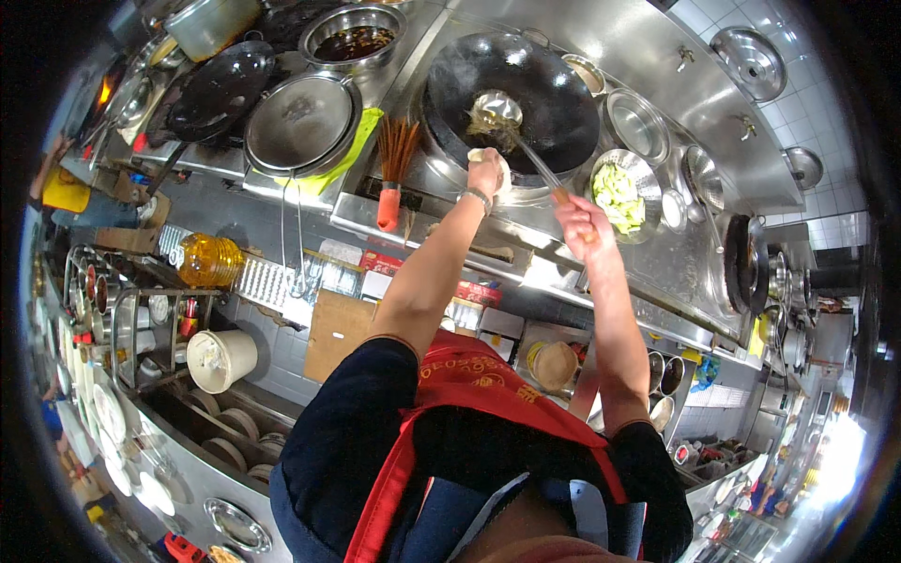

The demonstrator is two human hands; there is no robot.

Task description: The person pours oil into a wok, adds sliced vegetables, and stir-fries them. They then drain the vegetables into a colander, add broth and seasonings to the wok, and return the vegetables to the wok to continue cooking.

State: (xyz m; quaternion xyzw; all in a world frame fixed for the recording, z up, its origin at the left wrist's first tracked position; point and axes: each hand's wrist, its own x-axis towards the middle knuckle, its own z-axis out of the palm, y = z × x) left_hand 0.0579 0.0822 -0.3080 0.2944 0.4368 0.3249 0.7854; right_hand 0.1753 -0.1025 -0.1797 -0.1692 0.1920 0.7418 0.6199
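Observation:
A large black wok sits on the steel range in front of me, with some steam over it. My left hand grips a pale cloth at the wok's near rim. My right hand is closed around the wooden handle of a metal ladle, whose bowl rests in the wok over shredded-looking food. Right of the wok, close to my right hand, a perforated steel strainer holds cut green vegetable pieces.
Left of the wok lie a bamboo wok brush and a round mesh strainer on a pot. A steel bowl of dark liquid stands behind. A steel basin and skimmers are at the right; an oil jug is lower left.

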